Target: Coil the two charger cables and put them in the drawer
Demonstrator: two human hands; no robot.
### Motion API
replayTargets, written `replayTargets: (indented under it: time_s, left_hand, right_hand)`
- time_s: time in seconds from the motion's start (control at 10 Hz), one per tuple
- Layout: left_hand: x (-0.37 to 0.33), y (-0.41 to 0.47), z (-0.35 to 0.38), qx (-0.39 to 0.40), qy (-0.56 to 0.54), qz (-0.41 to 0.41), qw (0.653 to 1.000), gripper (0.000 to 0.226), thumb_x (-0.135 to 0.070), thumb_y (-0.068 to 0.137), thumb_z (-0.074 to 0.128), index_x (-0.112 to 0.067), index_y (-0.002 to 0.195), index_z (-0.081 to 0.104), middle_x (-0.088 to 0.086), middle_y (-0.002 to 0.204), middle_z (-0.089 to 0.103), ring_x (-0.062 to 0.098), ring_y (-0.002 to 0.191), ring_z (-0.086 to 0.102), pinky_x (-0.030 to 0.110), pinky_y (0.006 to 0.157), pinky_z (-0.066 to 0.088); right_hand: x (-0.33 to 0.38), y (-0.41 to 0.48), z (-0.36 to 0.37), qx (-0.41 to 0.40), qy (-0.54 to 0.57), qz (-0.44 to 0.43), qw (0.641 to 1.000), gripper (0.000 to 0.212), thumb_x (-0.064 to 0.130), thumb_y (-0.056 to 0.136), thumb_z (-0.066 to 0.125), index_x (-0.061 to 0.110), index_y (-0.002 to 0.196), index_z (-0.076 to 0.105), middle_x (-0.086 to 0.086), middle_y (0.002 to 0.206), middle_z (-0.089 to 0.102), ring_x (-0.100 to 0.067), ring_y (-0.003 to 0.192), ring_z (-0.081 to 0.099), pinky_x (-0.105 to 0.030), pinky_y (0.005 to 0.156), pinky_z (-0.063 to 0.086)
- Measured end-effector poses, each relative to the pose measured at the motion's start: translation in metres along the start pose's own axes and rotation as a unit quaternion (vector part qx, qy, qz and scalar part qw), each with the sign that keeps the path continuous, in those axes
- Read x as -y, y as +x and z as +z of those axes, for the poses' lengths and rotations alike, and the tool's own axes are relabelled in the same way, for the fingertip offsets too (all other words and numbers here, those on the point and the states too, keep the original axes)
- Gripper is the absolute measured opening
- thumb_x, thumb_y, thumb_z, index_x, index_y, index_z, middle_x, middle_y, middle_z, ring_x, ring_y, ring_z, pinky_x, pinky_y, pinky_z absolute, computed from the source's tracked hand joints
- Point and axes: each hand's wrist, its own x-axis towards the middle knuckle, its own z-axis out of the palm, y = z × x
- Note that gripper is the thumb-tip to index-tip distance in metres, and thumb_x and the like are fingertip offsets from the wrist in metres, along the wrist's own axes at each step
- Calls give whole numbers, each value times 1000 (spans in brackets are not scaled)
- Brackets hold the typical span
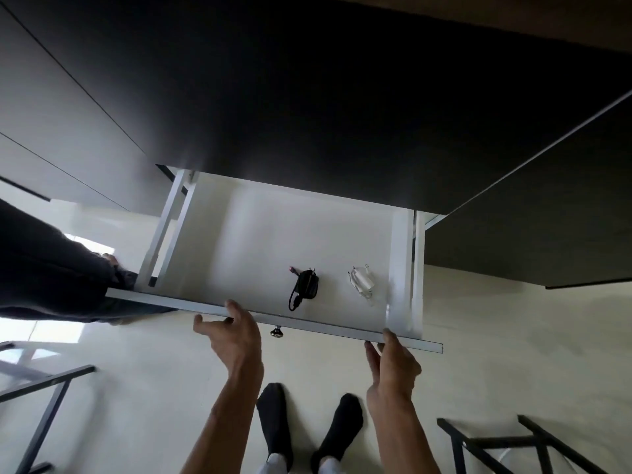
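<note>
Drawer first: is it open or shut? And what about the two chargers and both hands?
drawer: open, pulled out from under the dark top.
black charger: lying inside the drawer near the front, cable bunched up against it.
white charger: lying inside the drawer, right of the black one, not touching it, cable bunched up.
left hand: grips the drawer's front edge.
right hand: straight fingers touch the front edge near its right end.

The drawer [273, 241] stood pulled out from under the surface [307, 97]. Inside, near its front and right of centre, lay the left charger [305, 285] and the right charger [362, 282], side by side and apart. A knob [276, 331] sat on the drawer's front. Before it, the left foot [275, 419] and right foot [342, 429] stood on the floor [496, 354].
</note>
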Motion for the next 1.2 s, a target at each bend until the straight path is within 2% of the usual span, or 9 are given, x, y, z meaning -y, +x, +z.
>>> replayTargets:
  time_s: [0.1,0.2,0.3,0.5,0.7,0.8,0.9,1.0,1.2]
  left_hand:
    - [1,14,6,4,-22,-58,998,44,-40,95,44,-7,124,46,23,128,59,40,110,61,51,102,47]
    - [-5,19,11,7,-61,-68,996,32,-35,95,39,-8,80,48,10,79,55,31,84,57,40,81,50]
    - [-19,13,18,24,-87,-74,993,36,-32,101,37,-18,68,38,-2,71,43,26,83,48,36,75,43]
    - [-37,28,39,75,-156,-83,981,46,-47,103,32,-12,122,54,8,116,58,26,95,63,34,78,56]
    - [-65,52,73,186,-317,-150,918,71,-61,99,34,-11,148,38,19,148,46,41,133,49,48,111,45]
    - [-80,66,98,257,-348,-163,887,87,-72,93,33,-5,149,38,27,153,41,44,138,45,45,113,43]
    - [-103,66,114,323,-349,-150,867,92,-74,93,28,-3,150,37,24,157,38,42,144,38,48,122,28]
    - [-124,69,126,356,-268,-120,887,94,-77,92,19,-8,154,33,15,160,36,36,151,26,44,126,16]
    - [-117,64,108,381,-179,-90,902,90,-78,92,12,-17,155,34,6,160,39,31,154,21,43,127,10]
  right_hand:
    - [4,-2,3,22,58,27,998,48,22,94,64,8,136,46,-11,142,52,-11,79,61,-41,108,48]
    - [8,5,7,65,98,41,992,29,32,97,60,18,122,56,-7,143,50,-20,106,58,-44,112,45]
    - [9,12,13,76,110,14,991,37,39,99,55,24,133,55,-5,147,48,-27,131,49,-51,108,47]
    - [36,34,37,114,220,51,968,59,56,97,42,23,146,41,-6,145,42,-37,137,42,-64,107,42]
    - [64,46,71,196,286,97,933,76,67,90,46,17,147,39,-24,142,43,-42,118,51,-60,111,39]
    - [87,56,96,243,287,85,923,78,69,88,47,18,147,40,-25,141,46,-39,108,60,-54,112,41]
    - [111,67,113,298,272,74,912,83,73,88,41,17,149,40,-26,149,44,-39,120,58,-49,117,36]
    - [133,75,122,325,246,51,912,92,78,88,32,17,156,27,-23,161,27,-39,144,38,-47,123,25]
    - [130,61,104,339,150,22,929,88,77,90,24,18,156,27,-20,162,28,-38,149,30,-46,123,22]
